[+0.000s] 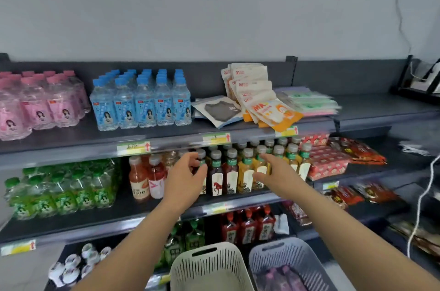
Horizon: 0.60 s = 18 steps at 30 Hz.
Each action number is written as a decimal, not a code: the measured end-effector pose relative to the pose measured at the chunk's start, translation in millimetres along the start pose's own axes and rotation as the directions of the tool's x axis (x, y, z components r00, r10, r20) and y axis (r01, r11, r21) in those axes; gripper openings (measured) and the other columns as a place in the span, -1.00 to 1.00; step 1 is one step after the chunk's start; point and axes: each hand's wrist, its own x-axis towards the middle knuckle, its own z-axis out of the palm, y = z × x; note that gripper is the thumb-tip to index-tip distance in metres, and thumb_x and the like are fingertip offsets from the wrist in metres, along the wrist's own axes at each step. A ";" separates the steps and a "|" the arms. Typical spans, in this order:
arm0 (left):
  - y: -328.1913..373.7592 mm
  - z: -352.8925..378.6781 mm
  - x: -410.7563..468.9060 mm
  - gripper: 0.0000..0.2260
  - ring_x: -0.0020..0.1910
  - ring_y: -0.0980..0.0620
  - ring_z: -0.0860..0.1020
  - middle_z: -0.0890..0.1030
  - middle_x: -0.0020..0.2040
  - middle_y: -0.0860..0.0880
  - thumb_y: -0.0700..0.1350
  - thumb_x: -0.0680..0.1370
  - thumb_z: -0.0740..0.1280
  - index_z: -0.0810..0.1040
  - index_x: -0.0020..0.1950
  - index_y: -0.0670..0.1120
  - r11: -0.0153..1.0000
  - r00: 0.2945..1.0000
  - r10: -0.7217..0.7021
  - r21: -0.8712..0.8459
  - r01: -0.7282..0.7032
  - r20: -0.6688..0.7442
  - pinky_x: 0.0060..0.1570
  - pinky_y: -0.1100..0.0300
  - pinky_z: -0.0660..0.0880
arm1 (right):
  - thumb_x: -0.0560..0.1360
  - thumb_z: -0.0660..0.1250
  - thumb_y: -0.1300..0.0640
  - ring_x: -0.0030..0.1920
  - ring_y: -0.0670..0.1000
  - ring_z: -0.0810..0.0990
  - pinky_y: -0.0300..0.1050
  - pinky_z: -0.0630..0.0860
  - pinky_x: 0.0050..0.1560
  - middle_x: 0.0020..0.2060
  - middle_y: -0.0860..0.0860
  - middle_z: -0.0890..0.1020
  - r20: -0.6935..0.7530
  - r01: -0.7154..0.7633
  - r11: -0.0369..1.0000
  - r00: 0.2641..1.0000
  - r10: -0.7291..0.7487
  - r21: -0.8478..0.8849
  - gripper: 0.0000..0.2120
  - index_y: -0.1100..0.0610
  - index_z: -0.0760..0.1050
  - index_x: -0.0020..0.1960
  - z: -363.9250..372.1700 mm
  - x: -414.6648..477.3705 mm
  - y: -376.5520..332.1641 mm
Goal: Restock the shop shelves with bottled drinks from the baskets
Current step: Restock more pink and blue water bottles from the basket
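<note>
Nearest, a white basket point(212, 267) stands beside a grey basket point(285, 255) holding purple bottles point(283, 276). At the middle shelf's point(123, 209) front edge, the left hand point(185, 176) curls round a dark bottle point(201, 155). The right hand point(269, 171), fingers straight and spread, hovers against amber bottles point(246, 171).

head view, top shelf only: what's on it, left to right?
pink-capped bottles → blue-capped bottles → grey mask packet → white-and-orange pouches → stack of pastel flat packs
</note>
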 end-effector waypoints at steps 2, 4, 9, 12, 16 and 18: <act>8.0 27.5 -23.3 -0.66 -0.03 0.15 0.50 0.55 0.11 0.11 0.04 0.56 0.29 0.41 0.32 0.03 1.000 0.999 -0.011 0.024 0.010 0.037 -0.04 0.20 0.39 | 0.53 0.33 -0.03 0.42 0.06 0.31 -0.09 0.32 0.30 0.48 0.01 0.27 0.020 -0.047 0.999 0.999 0.047 -0.006 -0.37 0.06 0.17 0.51 -7.6 -24.1 33.3; 13.9 54.9 -46.4 -0.65 -0.03 0.14 0.49 0.54 0.12 0.10 0.04 0.57 0.28 0.41 0.33 0.02 0.999 0.995 -0.022 0.050 0.017 0.095 -0.04 0.19 0.40 | 0.53 0.33 -0.02 0.38 0.08 0.37 -0.09 0.38 0.25 0.46 0.03 0.31 0.051 -0.107 0.994 0.993 0.106 0.011 -0.38 0.06 0.18 0.51 -12.9 -47.3 65.7; 20.3 118.0 -95.9 -0.67 0.04 0.09 0.48 0.57 0.16 0.03 0.00 0.57 0.30 0.44 0.32 -0.04 0.993 0.972 -0.094 0.085 0.077 0.216 0.04 0.19 0.43 | 0.51 0.35 -0.02 0.34 0.05 0.42 -0.11 0.42 0.19 0.45 0.00 0.32 0.104 -0.208 0.978 0.973 0.207 -0.001 -0.39 0.05 0.22 0.49 -11.9 -97.6 139.9; 17.0 150.6 -121.5 -0.67 0.07 0.04 0.52 0.58 0.14 0.00 0.01 0.57 0.29 0.45 0.30 -0.06 0.984 0.942 -0.154 0.133 0.119 0.299 0.08 0.19 0.43 | 0.51 0.36 -0.03 -0.01 -0.08 0.54 -0.24 0.48 -0.10 0.43 0.01 0.35 0.148 -0.276 0.961 0.952 0.269 0.024 -0.38 0.05 0.22 0.49 -6.0 -120.7 177.4; 3.5 187.0 -148.4 -0.70 0.07 0.01 0.53 0.57 0.14 0.00 -0.01 0.56 0.30 0.47 0.26 -0.08 0.969 0.896 -0.230 0.171 0.176 0.381 0.07 0.18 0.45 | 0.50 0.36 -0.02 0.31 0.04 0.43 -0.16 0.39 0.13 0.39 0.03 0.41 0.182 -0.342 0.939 0.923 0.339 -0.014 -0.42 0.08 0.28 0.46 4.5 -137.7 217.5; -6.0 203.2 -156.7 -0.71 0.06 0.00 0.54 0.57 0.13 -0.02 -0.03 0.56 0.30 0.48 0.25 -0.11 0.959 0.872 -0.264 0.206 0.193 0.413 0.04 0.20 0.44 | 0.50 0.36 0.01 0.31 0.04 0.44 -0.16 0.36 0.15 0.35 0.02 0.46 0.197 -0.368 0.930 0.911 0.362 -0.007 -0.47 0.09 0.34 0.42 13.7 -141.3 232.6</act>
